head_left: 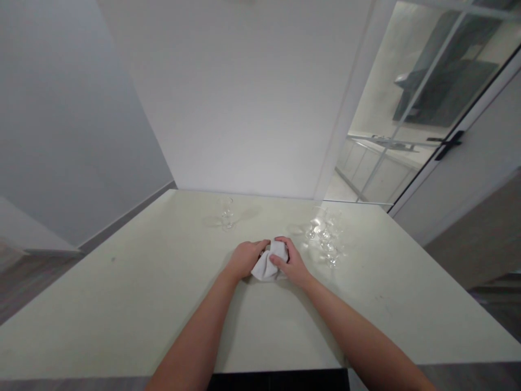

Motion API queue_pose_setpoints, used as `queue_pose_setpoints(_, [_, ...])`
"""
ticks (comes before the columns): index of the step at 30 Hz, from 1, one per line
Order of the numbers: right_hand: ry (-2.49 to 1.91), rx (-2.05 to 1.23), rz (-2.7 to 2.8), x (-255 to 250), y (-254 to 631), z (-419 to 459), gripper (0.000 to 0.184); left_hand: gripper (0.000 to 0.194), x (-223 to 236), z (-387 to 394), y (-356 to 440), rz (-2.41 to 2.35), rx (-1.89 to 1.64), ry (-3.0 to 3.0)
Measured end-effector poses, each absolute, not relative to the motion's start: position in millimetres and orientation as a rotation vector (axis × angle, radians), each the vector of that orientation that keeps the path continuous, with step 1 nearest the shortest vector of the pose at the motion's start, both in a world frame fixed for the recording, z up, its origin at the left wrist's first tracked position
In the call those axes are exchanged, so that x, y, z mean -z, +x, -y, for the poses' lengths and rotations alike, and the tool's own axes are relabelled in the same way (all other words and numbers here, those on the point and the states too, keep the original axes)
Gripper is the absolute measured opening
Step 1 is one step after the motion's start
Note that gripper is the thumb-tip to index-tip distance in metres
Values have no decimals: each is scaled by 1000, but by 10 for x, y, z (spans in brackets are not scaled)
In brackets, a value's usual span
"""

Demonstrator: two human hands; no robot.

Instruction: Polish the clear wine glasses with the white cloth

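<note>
A crumpled white cloth point(266, 267) is between my two hands, low over the middle of the pale table. My right hand point(295, 266) grips its right side, thumb across the front and fingers curled behind. On the left side, my left hand point(245, 259) is closed against the cloth, its fingertips meeting near the top. Whether a glass is inside the cloth is hidden by the folds and fingers. Several clear glasses point(325, 233) stand grouped to the right of my right hand. Beyond my left hand is a single clear glass point(227, 216).
The pale table point(142, 293) reaches to a white wall point(244, 108) at its far edge. At the right is a glass-paned door point(407, 108) with a black handle point(450, 145). A dark object point(277, 380) shows at the near edge.
</note>
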State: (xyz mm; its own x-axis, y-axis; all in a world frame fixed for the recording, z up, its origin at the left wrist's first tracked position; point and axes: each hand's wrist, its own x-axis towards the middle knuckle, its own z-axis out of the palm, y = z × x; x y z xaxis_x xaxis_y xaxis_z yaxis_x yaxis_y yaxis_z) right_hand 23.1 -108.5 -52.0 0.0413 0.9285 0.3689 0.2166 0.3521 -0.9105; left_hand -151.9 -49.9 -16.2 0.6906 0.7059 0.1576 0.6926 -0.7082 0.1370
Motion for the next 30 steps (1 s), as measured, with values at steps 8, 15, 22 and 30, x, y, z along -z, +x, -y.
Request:
queue_pose_setpoints(8, [-1126, -745, 1450, 507, 225, 1089, 50, 35, 186, 493, -1518, -1194, -332, 2830])
queue_pose_setpoints(15, [-1143, -755, 1461, 474, 230, 1104, 49, 33, 181, 483, -1517, -1169, -345, 2830])
queue_pose_setpoints(22, [-1113, -748, 1475, 476, 229, 1096, 49, 36, 186, 492, -1508, -1206, -345, 2796])
queue_pose_setpoints(30, [-1106, -769, 1461, 486, 232, 1093, 48, 33, 185, 485, -1505, -1188, -354, 2811])
